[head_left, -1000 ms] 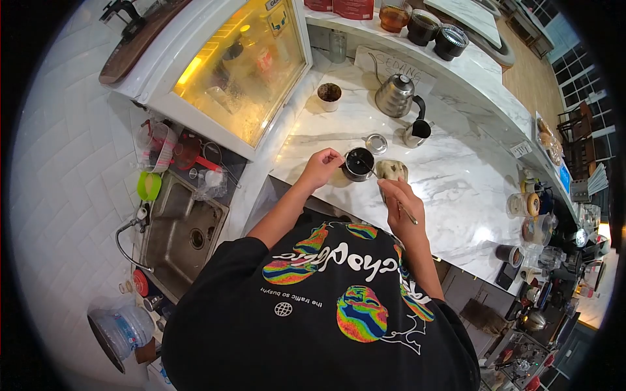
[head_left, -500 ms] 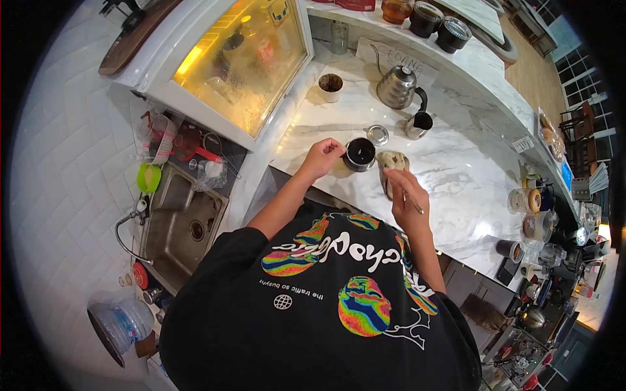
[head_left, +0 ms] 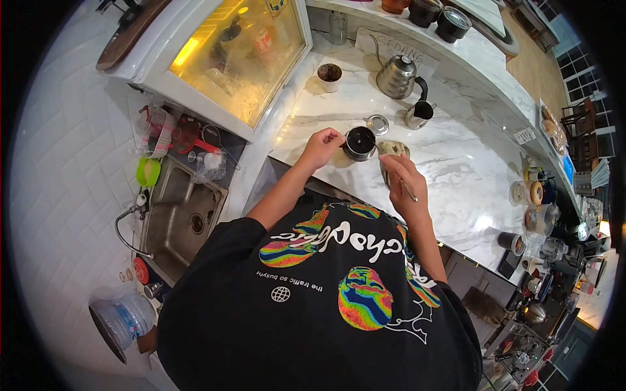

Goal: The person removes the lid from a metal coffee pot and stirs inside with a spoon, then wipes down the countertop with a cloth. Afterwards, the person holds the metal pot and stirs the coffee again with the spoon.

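Note:
On the marble counter stands a small metal cup (head_left: pixel 359 143) with dark liquid inside. My left hand (head_left: pixel 322 148) pinches the left side of this cup, at its rim or handle. A thin spoon (head_left: pixel 410 190) is held in my right hand (head_left: pixel 405 179), its far end reaching to the cup's right edge. Beneath and behind my right fingers lies a stained cloth (head_left: pixel 394 150). A round metal lid (head_left: pixel 377 124) rests just beyond the cup. Farther back are a gooseneck kettle (head_left: pixel 396 77), a small metal pitcher (head_left: pixel 419 114) and a paper cup (head_left: pixel 329 77) with dark contents.
A lit glass-door fridge (head_left: pixel 241 58) stands at the left, with a sink (head_left: pixel 184 215) below it. Glass cups (head_left: pixel 452 25) sit on the raised ledge (head_left: pixel 486 81). Jars (head_left: pixel 521 192) and a dark cup (head_left: pixel 512 243) are at the right.
The spoon moved away from the cup half a second ago and is now back at its right edge. My left hand has stayed beside the cup. The view has shifted slightly.

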Demonstrator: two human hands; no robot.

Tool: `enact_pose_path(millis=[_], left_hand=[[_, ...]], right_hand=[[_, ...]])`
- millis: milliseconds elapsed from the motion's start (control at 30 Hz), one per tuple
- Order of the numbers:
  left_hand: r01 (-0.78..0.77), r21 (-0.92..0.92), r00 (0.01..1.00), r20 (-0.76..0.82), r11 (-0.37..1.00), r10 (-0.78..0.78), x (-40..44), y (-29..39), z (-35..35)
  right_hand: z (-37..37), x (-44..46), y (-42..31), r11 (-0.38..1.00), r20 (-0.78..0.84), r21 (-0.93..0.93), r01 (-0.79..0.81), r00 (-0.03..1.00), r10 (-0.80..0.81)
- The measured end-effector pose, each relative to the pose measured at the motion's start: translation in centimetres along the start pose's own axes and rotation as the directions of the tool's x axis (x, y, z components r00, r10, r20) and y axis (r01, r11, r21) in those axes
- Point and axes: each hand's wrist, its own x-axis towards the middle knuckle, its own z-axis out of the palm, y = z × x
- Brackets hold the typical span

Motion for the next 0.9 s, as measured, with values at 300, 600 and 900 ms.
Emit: enact_pose_path(millis=[300, 600, 900], left_hand=[[-0.027, 0.011, 1.0, 0.003, 1.0, 0.027, 0.1, -0.2, 0.0], [-0.041, 0.004, 0.999, 0.004, 0.999, 0.041, 0.1, -0.5, -0.1], [-0.059, -0.007, 0.998, -0.004, 0.998, 0.059, 0.3, -1.0, 0.0]], right_hand=[[-0.6, 0.2, -0.5, 0.999, 0.009, -0.019, -0.045, 0.999, 0.045], [-0.9, -0.2, -0.7, 0.993, 0.039, -0.005, -0.114, 0.993, 0.114], [0.0, -0.5, 0.1, 0.999, 0.009, 0.008, -0.052, 0.999, 0.052]])
